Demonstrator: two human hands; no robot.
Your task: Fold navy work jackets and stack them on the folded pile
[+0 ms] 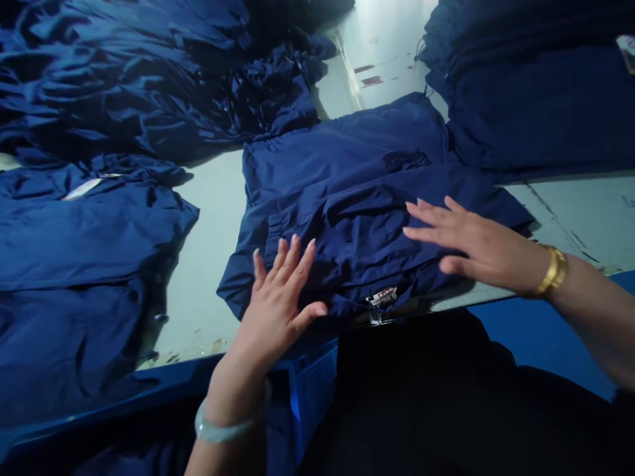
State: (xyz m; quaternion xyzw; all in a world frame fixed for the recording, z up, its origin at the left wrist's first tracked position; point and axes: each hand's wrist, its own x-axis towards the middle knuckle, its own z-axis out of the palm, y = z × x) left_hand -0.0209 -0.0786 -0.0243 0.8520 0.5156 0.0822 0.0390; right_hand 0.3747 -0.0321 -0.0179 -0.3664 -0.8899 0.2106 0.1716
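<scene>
A navy garment lies flat in front of me on the pale worktop, and I take it as the middle of the dial. My left hand is between seven and eight o'clock, palm down over the near part of the cloth, its fingers spread and the thumb out to the side. My right hand is past three o'clock, pointing in across the right part, its fingers also apart and the thumb lower; neither pinches anything. I cannot tell how firmly either one meets the fabric, which is rumpled between them. A white label with red marks shows at the near edge, between five and six o'clock.

Around it lie more navy pieces: another garment at nine o'clock, a crumpled heap at ten, and a pile at two. Between six and seven o'clock, below the worktop edge, is a blue crate. I wear a pale bangle on my left wrist and a gold bracelet on my right.
</scene>
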